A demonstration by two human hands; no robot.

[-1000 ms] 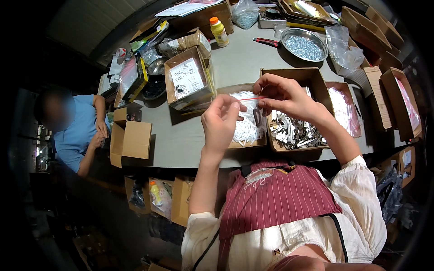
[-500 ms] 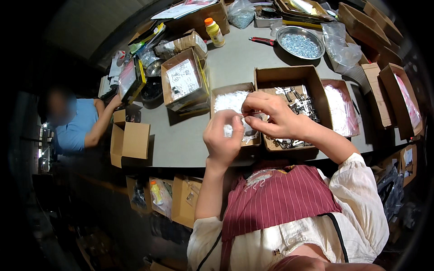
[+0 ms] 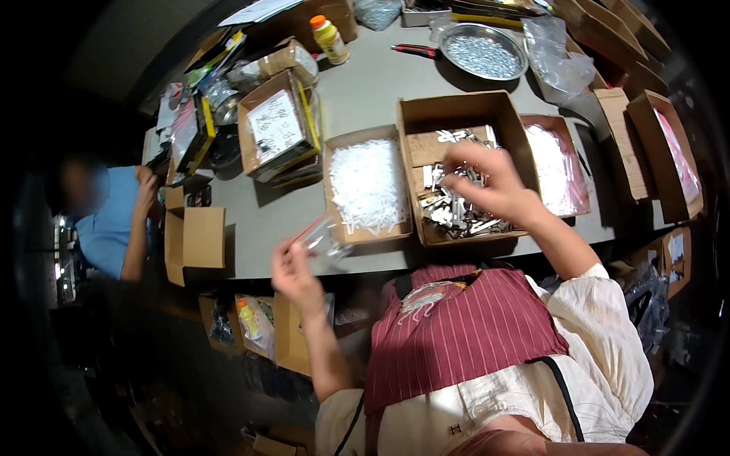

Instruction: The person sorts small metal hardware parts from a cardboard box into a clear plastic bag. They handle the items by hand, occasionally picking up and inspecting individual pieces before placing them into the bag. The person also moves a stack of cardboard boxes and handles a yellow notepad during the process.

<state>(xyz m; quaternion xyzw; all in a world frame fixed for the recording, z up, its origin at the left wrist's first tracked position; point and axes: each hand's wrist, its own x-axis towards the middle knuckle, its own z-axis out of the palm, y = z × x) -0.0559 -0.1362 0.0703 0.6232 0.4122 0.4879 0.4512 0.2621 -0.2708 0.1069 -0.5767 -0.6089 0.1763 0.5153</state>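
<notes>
My left hand [image 3: 296, 277] is closed on a small clear zip bag [image 3: 323, 239] with a red line along its top, and something small shows at the bag's bottom. It hangs at the table's front edge, left of a carton of white plastic pieces [image 3: 367, 186]. Over a deeper carton of metal pieces [image 3: 464, 216], my right hand [image 3: 490, 178] reaches in with thumb and fingers apart. I see nothing held between them, though the fingertips are slightly blurred.
Right of the cartons is a box of clear bags [image 3: 559, 171]. Farther back are a metal bowl of small screws [image 3: 483, 52], a red-handled cutter [image 3: 414, 50] and a yellow bottle [image 3: 329, 39]. A co-worker in blue [image 3: 114, 220] sits at the left, near an open carton [image 3: 201, 235].
My hands were together over the white pieces and have parted. The left has moved left and toward me with the bag; the right has gone over the metal pieces. The whole view has shifted.
</notes>
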